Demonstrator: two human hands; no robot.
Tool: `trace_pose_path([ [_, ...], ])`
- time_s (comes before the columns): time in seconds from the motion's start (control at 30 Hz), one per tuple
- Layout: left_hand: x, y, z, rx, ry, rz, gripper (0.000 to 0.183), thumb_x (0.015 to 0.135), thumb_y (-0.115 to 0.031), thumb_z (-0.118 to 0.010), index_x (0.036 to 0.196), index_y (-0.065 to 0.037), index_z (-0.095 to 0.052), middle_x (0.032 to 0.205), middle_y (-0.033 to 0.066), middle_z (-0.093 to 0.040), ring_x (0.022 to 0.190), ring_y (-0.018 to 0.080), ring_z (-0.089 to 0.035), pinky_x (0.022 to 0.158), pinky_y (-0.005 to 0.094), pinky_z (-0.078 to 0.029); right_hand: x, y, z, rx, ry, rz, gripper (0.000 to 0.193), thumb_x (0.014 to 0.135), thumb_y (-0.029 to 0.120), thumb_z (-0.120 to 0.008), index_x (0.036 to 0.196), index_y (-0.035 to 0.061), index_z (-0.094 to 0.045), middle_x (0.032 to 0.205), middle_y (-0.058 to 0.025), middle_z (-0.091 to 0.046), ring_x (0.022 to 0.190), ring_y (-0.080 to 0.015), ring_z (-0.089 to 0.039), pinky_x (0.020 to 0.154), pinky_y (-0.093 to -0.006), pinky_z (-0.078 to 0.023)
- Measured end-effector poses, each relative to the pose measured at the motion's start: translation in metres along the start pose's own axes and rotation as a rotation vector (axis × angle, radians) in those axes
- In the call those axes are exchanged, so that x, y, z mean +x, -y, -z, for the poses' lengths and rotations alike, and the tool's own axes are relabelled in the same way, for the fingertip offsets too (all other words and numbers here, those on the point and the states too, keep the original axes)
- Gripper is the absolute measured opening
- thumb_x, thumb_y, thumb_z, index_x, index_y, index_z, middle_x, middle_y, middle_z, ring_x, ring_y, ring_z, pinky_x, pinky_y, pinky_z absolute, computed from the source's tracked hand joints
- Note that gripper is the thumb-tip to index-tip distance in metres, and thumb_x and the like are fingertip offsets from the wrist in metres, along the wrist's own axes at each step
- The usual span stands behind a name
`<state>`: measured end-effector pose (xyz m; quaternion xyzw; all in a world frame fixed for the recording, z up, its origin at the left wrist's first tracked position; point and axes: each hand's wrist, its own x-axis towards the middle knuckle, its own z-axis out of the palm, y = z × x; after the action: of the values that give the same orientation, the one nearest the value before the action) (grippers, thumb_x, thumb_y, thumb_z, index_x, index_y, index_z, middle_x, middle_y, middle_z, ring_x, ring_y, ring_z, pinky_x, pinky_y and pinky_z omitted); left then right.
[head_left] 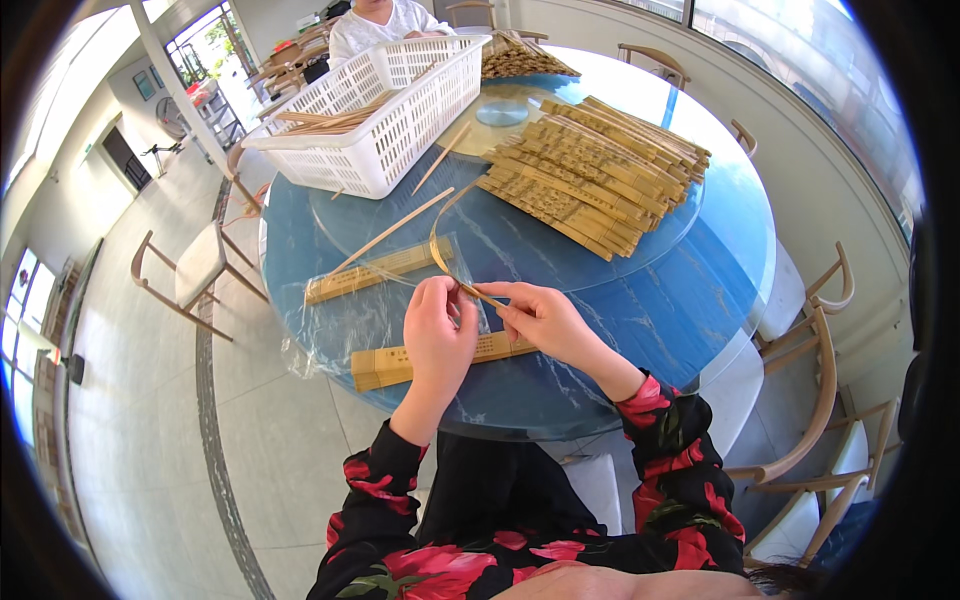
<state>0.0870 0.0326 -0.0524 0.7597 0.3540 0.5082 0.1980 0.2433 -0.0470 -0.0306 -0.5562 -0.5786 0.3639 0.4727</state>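
Observation:
Close together over the near part of the table, my left hand (440, 315) and my right hand (540, 318) pinch a narrow tan strip (437, 250), which looks like a paper chopstick sleeve. Its far end curves up and away from my fingers. Under my hands lies a stack of printed tan paper sleeves (385, 367), partly covered by my left hand and wrist. Just beyond is a second sleeve bundle (370, 277) on clear plastic wrap (318, 345). A thin wooden chopstick (400, 225) slants across that bundle's far side.
A white slatted basket (375, 160) holding wooden chopsticks (330, 122) stands at the far left. To its right is a large pile of filled sleeves (590, 180), with another pile (525, 58) behind. Wooden chairs surround the round blue table (640, 320). Another person (375, 35) sits across.

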Motion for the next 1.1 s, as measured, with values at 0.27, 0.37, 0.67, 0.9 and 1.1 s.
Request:
trace_pose_path([
  [0.27,-0.001,0.001,0.0,0.196,-0.065,-0.155,0.019,0.075,0.0,-0.07,0.084,-0.006,-0.055,0.08,0.0077,-0.058,0.075,0.0274,-0.058,0.063,0.0379,-0.048,-0.003,0.004,-0.007,-0.05,-0.04,0.025,0.039,0.1,0.008,-0.058,0.138,0.0112,-0.062,0.068,-0.0066,-0.06,0.059,-0.0156,-0.055,0.059,-0.0309,-0.047],
  [0.37,0.0,-0.004,-0.001,0.263,-0.089,-0.255,0.021,0.072,0.0,-0.072,0.083,-0.007,-0.055,0.08,0.0072,-0.058,0.077,0.0292,-0.059,0.064,0.0394,-0.049,-0.004,0.005,-0.006,-0.034,-0.028,-0.001,0.04,0.1,0.008,-0.056,0.14,0.011,-0.061,0.069,-0.0076,-0.061,0.06,-0.016,-0.057,0.06,-0.0314,-0.048],
  [0.67,-0.007,-0.007,-0.003,0.08,0.019,-0.242,0.014,0.086,-0.003,-0.071,0.087,-0.006,-0.057,0.084,0.0054,-0.06,0.077,0.0227,-0.06,0.066,0.0343,-0.051,0.0,-0.006,-0.005,0.214,-0.032,-0.041,0.032,0.106,0.01,-0.049,0.135,-0.0005,-0.057,0.079,-0.0067,-0.064,0.059,-0.0107,-0.053,0.058,-0.0255,-0.044],
  [0.9,-0.001,0.002,-0.006,-1.143,0.282,0.374,0.034,0.11,-0.036,-0.046,0.115,-0.004,-0.056,0.117,0.0114,-0.064,0.123,0.0263,-0.058,0.105,0.0403,-0.045,0.005,0.004,0.012,0.718,0.268,-0.179,0.02,0.11,0.019,-0.044,0.118,0.0037,-0.055,0.076,-0.0003,-0.055,0.054,-0.0031,-0.04,0.048,-0.0191,-0.028],
  [1.1,-0.007,0.002,-0.013,-1.334,0.346,0.399,0.028,0.113,-0.032,-0.039,0.106,-0.009,-0.053,0.101,0.0099,-0.064,0.124,0.0309,-0.059,0.109,0.0427,-0.044,0.008,-0.009,0.006,0.817,0.426,-0.255,0.022,0.11,0.025,-0.047,0.117,0.0054,-0.053,0.076,-0.0023,-0.051,0.055,-0.004,-0.039,0.047,-0.019,-0.028],
])
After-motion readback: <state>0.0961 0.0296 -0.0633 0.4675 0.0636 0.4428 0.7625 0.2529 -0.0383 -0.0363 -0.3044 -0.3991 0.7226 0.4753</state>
